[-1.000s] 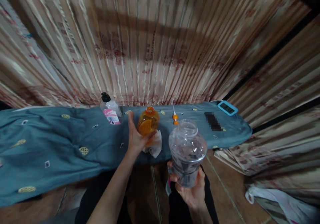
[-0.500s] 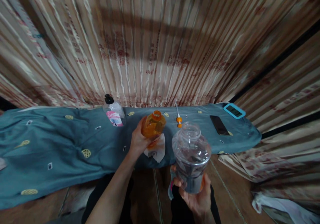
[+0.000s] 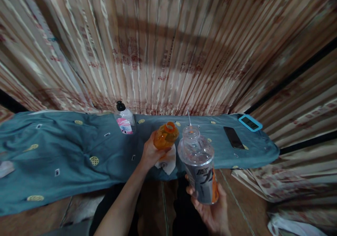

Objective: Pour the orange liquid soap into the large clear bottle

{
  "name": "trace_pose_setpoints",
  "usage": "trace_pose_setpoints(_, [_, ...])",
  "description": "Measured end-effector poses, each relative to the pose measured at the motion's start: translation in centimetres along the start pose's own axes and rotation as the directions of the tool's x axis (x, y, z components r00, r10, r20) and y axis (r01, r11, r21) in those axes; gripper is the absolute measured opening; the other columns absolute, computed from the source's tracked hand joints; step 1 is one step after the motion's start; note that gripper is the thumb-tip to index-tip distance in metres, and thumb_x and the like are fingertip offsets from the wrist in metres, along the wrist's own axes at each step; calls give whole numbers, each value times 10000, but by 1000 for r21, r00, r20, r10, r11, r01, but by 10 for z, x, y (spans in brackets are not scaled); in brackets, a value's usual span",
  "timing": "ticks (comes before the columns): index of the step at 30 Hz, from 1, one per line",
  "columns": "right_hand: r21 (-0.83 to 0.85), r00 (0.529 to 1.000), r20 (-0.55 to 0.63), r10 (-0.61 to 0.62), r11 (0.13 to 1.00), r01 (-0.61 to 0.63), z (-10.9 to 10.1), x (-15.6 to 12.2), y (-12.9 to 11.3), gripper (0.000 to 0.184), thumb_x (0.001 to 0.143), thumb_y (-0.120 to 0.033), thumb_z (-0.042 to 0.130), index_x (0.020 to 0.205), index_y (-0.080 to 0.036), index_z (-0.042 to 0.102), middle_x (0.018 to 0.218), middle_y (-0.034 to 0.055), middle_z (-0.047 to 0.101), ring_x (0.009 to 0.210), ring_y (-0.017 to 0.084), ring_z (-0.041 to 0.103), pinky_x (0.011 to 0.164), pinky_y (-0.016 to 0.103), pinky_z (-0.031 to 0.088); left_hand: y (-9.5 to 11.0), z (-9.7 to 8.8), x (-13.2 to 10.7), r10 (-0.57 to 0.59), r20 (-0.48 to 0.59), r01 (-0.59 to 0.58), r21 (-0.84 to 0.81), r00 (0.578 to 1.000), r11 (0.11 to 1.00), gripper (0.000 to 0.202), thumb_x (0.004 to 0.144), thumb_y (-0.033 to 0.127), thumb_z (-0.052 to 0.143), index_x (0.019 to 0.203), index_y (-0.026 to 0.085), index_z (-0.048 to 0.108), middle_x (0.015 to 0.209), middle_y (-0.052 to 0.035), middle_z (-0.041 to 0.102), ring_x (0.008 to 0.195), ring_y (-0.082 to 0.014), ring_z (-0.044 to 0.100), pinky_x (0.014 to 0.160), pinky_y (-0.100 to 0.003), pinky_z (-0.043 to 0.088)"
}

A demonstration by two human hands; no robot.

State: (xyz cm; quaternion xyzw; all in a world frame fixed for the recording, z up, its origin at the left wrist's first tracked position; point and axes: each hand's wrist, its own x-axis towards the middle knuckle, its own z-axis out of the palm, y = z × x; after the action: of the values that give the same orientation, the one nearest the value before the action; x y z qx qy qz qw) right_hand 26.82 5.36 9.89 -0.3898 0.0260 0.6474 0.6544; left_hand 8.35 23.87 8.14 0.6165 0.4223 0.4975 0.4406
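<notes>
My left hand [image 3: 150, 154] is wrapped round an orange bottle [image 3: 165, 136] with no cap, lifted and tilted to the right above a crumpled white tissue [image 3: 166, 161]. My right hand [image 3: 212, 208] grips the base of a clear plastic bottle [image 3: 198, 162] with an orange and grey label, held upright with its open mouth close to the orange bottle's mouth. Both bottles hang over the front edge of a table covered by a blue-green cloth [image 3: 65, 155].
On the cloth stand a clear pump bottle with a pink label [image 3: 124, 120], a small orange-tipped nozzle [image 3: 189, 117] behind the clear bottle, a dark phone [image 3: 233, 137] and a blue-framed digital device [image 3: 250, 122]. Striped curtains hang behind and to the right.
My left hand has lifted the orange bottle off the tissue and tilted it to the right. My right hand has brought the clear bottle closer to it.
</notes>
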Motion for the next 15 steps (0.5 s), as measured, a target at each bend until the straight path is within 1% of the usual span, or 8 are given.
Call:
trace_pose_setpoints(2, [-7, 999, -48, -3, 1000, 3, 3, 0, -1, 636, 397, -525, 1033, 893, -174, 847, 1030, 211, 776, 683, 263, 732, 487, 273, 581, 1, 0, -1, -22, 6, 22, -11, 1000, 1000, 687, 627, 400, 894, 1225, 205, 618, 1183, -88, 774, 1080, -301, 750, 983, -452, 598])
trace_pose_setpoints(4, [-14, 997, -76, -11, 1000, 10, 5, 0, -2, 640, 371, -500, 1042, 887, -177, 848, 994, 201, 782, 680, 275, 742, 492, 281, 590, 1, 0, -2, -32, 9, 32, -28, 999, 999, 687, 636, 395, 888, 1234, 206, 608, 1190, -84, 771, 1090, -291, 748, 971, -424, 603])
trace_pose_setpoints(6, [-22, 996, -87, -12, 1000, 10, 6, 1, -2, 640, 361, -488, 1047, 892, -191, 850, 973, 189, 786, 682, 284, 750, 502, 291, 599, -1, 2, -3, -27, 16, 28, -60, 1000, 998, 683, 655, 391, 877, 1252, 207, 600, 1203, -82, 767, 1098, -281, 748, 968, -401, 605])
trace_pose_setpoints(8, [-30, 996, -85, -14, 999, 11, 5, 3, -2, 631, 375, -497, 1044, 900, -205, 850, 980, 184, 788, 686, 283, 754, 516, 296, 606, -3, 3, -3, -5, 19, 6, -89, 1000, 996, 686, 659, 397, 876, 1257, 201, 601, 1218, -90, 762, 1119, -285, 743, 988, -405, 600])
trace_pose_setpoints(11, [-57, 998, -51, -29, 998, 26, -1, 7, -3, 610, 430, -499, 1035, 929, -202, 848, 1032, 199, 783, 714, 295, 762, 535, 306, 614, -5, 5, -3, 11, -2, -11, -109, 1000, 994, 684, 652, 380, 894, 1246, 192, 614, 1207, -102, 766, 1133, -298, 739, 1011, -423, 595])
trace_pose_setpoints(15, [-90, 997, 32, -74, 993, 76, -10, 8, -9, 520, 594, -510, 982, 1013, -236, 841, 1036, 150, 792, 784, 295, 774, 600, 322, 636, -4, 6, -3, -10, -14, 8, -121, 1000, 993, 677, 646, 363, 916, 1236, 186, 633, 1173, -103, 780, 1106, -306, 748, 982, -428, 610])
